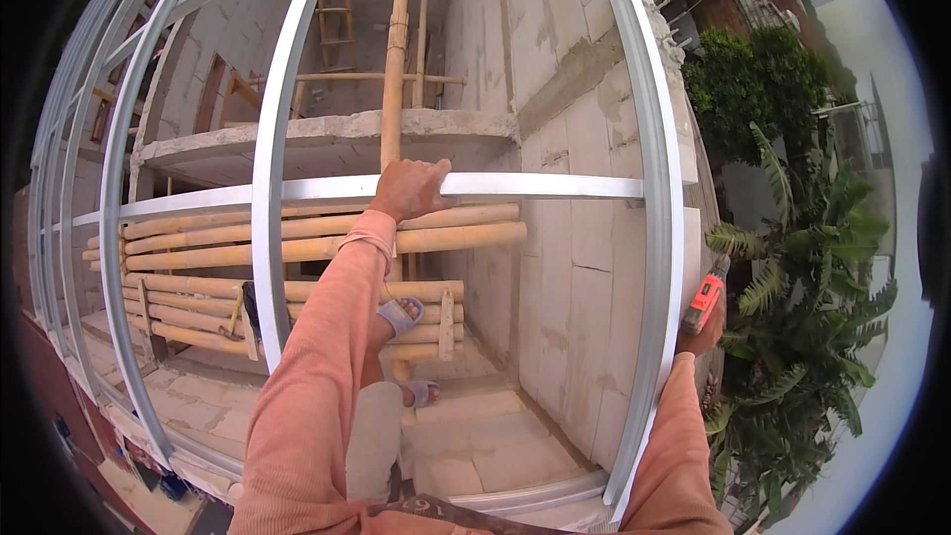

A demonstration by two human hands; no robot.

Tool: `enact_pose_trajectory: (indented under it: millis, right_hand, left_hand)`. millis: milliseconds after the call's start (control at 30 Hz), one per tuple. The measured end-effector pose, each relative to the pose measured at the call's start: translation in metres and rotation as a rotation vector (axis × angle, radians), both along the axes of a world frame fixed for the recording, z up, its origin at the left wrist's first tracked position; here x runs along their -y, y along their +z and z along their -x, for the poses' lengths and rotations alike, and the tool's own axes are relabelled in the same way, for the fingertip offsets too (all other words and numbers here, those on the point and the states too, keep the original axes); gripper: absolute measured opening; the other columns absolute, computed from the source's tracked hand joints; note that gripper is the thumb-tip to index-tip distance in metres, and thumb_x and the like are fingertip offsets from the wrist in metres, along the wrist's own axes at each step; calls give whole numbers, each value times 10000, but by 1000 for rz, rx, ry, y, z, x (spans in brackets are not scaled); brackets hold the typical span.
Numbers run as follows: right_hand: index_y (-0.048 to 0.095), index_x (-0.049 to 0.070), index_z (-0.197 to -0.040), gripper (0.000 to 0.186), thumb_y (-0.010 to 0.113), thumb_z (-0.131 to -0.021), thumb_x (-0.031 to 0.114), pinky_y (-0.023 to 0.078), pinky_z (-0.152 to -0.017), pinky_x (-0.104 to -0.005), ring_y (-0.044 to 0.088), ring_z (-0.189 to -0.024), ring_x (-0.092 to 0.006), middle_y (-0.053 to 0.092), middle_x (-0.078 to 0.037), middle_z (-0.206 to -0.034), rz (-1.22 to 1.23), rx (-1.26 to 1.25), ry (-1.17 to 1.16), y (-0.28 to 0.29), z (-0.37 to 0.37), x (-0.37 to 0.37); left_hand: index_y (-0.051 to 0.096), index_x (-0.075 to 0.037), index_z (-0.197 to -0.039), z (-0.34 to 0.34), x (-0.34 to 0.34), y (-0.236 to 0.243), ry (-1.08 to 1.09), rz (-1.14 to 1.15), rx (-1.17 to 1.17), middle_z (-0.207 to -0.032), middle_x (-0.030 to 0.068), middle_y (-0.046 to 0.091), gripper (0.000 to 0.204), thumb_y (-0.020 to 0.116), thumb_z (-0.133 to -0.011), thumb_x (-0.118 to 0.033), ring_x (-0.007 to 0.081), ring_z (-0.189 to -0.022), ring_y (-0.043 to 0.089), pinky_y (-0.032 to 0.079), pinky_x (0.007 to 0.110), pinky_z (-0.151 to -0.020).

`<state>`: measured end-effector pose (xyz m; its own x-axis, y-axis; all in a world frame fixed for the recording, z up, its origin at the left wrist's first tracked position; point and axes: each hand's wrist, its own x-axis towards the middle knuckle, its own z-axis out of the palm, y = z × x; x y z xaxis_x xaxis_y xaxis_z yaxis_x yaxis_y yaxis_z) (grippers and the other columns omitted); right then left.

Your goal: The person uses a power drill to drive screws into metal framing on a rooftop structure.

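Note:
My left hand is closed over a silver metal crossbar, fingers wrapped round it, in front of an upright bamboo pole. The crossbar meets a long metal rafter on the right. Beyond that rafter, my right hand grips a red and black cordless drill, its nose pointing up and away from me. The rafter hides part of that hand. Both my arms wear pinkish-orange sleeves.
Below, my sandalled feet stand by a bamboo platform. A hammer hangs there near another rafter. A pale block wall rises on the right, with a concrete beam across the opening. Leafy plants grow outside.

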<state>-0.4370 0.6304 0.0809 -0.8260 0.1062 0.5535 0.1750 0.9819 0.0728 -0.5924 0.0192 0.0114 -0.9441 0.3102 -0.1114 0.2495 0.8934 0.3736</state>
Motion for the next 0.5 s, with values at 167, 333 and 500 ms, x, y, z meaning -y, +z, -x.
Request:
enact_pose_trajectory:
  millis: [167,333,500]
  right_hand:
    - [512,133,-1482,621,641,-880,210,462,-1009,-497,621,-1207,-330,646,-98,-1352,16,5,-51,-9,-3,-7]
    - [544,133,-1438,578,649,-879,235,472,-1019,-479,614,-1210,-371,639,-107,-1359,-6,-4,-25,-8,-7,-10]
    - [521,142,-1475,632,677,-869,233,467,-1017,-462,613,-1233,-340,612,-95,-1427,5,77,-131,-7,-5,-7]
  left_hand:
    - [596,-73,-993,-2,0,-6,8,18,32,-836,148,740,564,735,-831,-595,372,-794,724,556,503,-685]
    - [608,-75,-971,-7,2,-4,23,-59,-13,-774,168,730,584,714,-836,-633,373,-750,720,551,490,-660]
    - [618,-81,-954,-10,4,-9,51,-102,-34,-748,155,727,575,726,-823,-631,364,-739,723,548,483,-646]
